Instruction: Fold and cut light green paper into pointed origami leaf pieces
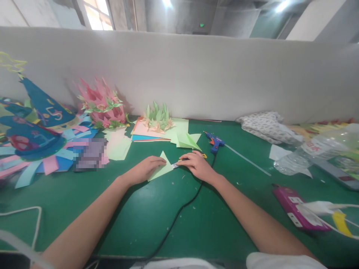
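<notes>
A light green sheet of paper [161, 171], folded into a triangle, lies on the green table with its point facing away from me. My left hand [143, 169] grips its left side, fingers closed together over the edge. In my right hand [200, 165] is a slim utility knife [175, 165] with a yellow end [204, 155]. The knife's tip meets the right corner of the paper; my fingers hide most of its body. Just beyond my right hand lie loose green folded sheets [187, 141].
A blue glue gun [214, 142] with a clear stick and black cord lies beyond my right hand. Paper crowns [105, 104] and blue cone hats [47, 102] stand left. At right are a plastic bottle [314, 151] and a magenta power strip [298, 207]. A white partition [179, 74] rises behind.
</notes>
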`<action>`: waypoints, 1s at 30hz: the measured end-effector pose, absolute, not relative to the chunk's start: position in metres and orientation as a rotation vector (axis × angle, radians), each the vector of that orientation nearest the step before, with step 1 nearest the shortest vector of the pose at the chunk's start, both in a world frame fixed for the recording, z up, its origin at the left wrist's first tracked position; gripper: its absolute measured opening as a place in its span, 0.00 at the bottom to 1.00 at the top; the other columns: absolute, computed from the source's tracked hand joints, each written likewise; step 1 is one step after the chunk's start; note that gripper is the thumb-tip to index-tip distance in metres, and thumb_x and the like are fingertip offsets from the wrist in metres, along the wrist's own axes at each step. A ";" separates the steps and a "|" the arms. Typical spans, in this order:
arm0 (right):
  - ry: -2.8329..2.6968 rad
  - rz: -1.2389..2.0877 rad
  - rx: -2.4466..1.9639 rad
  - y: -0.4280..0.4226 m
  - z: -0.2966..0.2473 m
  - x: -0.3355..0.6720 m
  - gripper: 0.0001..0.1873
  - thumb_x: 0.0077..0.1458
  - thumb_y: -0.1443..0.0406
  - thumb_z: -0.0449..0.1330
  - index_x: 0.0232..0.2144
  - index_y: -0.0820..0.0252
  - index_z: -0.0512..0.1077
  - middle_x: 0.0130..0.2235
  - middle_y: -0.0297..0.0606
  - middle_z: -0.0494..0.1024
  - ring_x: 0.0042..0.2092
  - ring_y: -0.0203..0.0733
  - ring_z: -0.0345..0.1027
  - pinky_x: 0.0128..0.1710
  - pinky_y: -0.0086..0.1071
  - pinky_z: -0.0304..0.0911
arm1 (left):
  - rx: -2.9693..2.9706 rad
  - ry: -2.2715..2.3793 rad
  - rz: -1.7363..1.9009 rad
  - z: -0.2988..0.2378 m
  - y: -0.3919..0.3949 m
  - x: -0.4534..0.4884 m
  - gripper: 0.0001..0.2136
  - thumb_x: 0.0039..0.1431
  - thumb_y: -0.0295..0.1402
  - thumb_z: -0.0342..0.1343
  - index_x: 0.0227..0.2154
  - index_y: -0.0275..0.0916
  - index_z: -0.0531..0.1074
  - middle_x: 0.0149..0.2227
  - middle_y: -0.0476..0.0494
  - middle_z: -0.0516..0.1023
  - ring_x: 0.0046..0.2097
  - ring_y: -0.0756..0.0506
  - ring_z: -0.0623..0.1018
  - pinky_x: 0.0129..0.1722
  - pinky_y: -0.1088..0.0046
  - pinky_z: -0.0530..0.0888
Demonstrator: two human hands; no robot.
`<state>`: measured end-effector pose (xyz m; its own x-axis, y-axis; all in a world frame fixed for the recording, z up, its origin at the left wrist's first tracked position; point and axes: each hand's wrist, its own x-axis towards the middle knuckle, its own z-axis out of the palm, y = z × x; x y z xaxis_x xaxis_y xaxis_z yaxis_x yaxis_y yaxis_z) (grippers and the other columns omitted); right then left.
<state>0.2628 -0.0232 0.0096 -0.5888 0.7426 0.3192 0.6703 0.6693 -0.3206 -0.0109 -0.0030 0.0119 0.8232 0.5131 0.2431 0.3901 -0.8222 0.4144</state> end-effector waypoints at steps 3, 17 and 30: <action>-2.448 0.234 -1.092 -0.022 0.007 0.263 0.16 0.59 0.69 0.50 0.43 0.46 0.72 0.44 0.37 0.73 0.47 0.40 0.64 0.53 0.46 0.45 | 2.642 0.706 0.500 0.013 -0.003 -0.010 0.16 0.64 0.30 0.39 0.51 0.40 0.64 0.52 0.38 0.68 0.52 0.44 0.67 0.52 0.63 0.65; -2.514 0.242 -0.976 -0.015 0.009 0.269 0.16 0.57 0.71 0.53 0.43 0.46 0.73 0.42 0.39 0.73 0.42 0.40 0.64 0.42 0.38 0.56 | 2.582 0.716 0.547 0.010 0.002 -0.007 0.15 0.63 0.32 0.41 0.47 0.40 0.69 0.50 0.40 0.71 0.50 0.46 0.70 0.51 0.66 0.66; -2.537 0.258 -1.005 -0.020 0.011 0.276 0.15 0.58 0.68 0.52 0.44 0.46 0.72 0.42 0.39 0.72 0.43 0.40 0.63 0.42 0.37 0.55 | 2.595 0.706 0.569 0.007 0.003 -0.008 0.14 0.63 0.30 0.43 0.47 0.39 0.69 0.50 0.41 0.70 0.50 0.46 0.70 0.51 0.68 0.66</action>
